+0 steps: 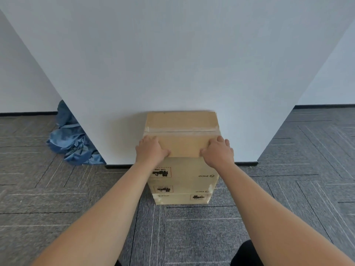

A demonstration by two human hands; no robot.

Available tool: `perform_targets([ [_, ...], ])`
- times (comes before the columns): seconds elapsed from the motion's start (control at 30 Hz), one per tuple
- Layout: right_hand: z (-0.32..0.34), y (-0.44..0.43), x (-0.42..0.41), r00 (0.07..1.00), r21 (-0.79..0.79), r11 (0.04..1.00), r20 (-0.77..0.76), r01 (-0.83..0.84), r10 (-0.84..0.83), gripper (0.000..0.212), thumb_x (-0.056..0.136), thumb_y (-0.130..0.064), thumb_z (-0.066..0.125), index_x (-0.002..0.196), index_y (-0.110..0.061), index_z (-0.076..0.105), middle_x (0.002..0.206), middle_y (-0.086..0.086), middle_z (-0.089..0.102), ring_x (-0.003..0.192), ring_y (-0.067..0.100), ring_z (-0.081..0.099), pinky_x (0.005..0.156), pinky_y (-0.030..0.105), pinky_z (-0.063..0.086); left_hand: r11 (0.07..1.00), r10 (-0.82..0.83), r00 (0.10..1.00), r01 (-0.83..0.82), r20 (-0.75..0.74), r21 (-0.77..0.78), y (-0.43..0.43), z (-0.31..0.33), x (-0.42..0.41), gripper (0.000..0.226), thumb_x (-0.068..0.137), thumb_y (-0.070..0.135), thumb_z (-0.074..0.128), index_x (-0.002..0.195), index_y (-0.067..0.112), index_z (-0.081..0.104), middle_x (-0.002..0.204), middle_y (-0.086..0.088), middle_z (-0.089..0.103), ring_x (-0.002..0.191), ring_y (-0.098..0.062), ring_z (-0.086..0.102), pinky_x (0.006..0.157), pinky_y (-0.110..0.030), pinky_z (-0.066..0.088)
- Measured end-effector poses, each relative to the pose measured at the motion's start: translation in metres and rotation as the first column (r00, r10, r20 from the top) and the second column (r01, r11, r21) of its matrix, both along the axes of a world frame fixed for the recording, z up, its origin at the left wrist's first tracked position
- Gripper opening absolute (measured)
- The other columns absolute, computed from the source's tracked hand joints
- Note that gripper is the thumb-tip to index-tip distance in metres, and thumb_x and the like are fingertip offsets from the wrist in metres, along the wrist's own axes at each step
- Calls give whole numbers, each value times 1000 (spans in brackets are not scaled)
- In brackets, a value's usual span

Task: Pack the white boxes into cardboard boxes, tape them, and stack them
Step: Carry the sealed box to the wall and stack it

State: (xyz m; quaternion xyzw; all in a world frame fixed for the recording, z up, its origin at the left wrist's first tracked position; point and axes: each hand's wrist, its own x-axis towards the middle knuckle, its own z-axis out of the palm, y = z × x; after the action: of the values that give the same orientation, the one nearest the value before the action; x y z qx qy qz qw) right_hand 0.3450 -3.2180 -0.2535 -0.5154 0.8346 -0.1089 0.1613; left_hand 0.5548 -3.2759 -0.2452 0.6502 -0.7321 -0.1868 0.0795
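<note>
Indoors, grey carpet (57, 198), white wall (172, 54), boxes (182, 181)

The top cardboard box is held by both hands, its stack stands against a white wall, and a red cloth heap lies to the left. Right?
Not quite: the head view shows the cloth heap is blue, not red. The left hand and right hand do hold the top cardboard box, and its stack stands against the white wall.
</note>
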Motion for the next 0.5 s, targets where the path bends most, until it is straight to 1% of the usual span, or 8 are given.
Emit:
perform_targets([
  [0.07,10,0,8,1000,-70,998,13,1,0,51,94,-42,47,136,-14,51,147,9,40,137,30,31,108,46,36,1000,9,998,-11,-60,-28,8,10,-7,67,86,52,67,136,12,49,139,-9,48,129,-28,43,106,-44,41],
  [0.17,33,7,24,993,-175,984,116,7,14,51,96,-40,48,141,-16,47,143,4,46,128,26,44,99,44,46,998,4,985,-14,-174,-54,27,34,-14,63,91,47,64,142,15,46,143,-4,46,131,-23,43,104,-39,40],
  [0.23,48,19,30,989,-204,979,146,-2,33,49,97,-39,48,140,-18,48,140,1,49,121,23,50,95,41,48,999,-21,976,12,-216,-43,41,52,-17,58,94,44,61,143,17,46,142,-1,48,130,-19,46,103,-34,39],
  [0.3,70,31,31,985,-198,980,173,5,30,46,98,-37,48,140,-17,48,140,0,49,122,21,50,94,37,48,999,-48,971,46,-234,-16,52,77,-17,55,96,42,59,143,19,46,143,2,48,130,-17,46,103,-29,36],
  [0.37,101,45,32,984,-173,985,180,14,18,46,99,-35,48,142,-17,47,142,-1,48,126,20,48,95,36,46,998,-69,970,67,-232,-16,64,109,-18,54,96,42,59,143,19,46,143,2,48,130,-15,46,101,-26,34],
  [0.5,217,64,33,977,-157,987,212,16,18,46,99,-33,48,143,-18,46,143,0,48,126,21,48,96,39,48,993,-108,963,115,-248,16,83,223,-23,53,96,42,59,143,20,47,141,2,49,129,-16,46,102,-28,36],
])
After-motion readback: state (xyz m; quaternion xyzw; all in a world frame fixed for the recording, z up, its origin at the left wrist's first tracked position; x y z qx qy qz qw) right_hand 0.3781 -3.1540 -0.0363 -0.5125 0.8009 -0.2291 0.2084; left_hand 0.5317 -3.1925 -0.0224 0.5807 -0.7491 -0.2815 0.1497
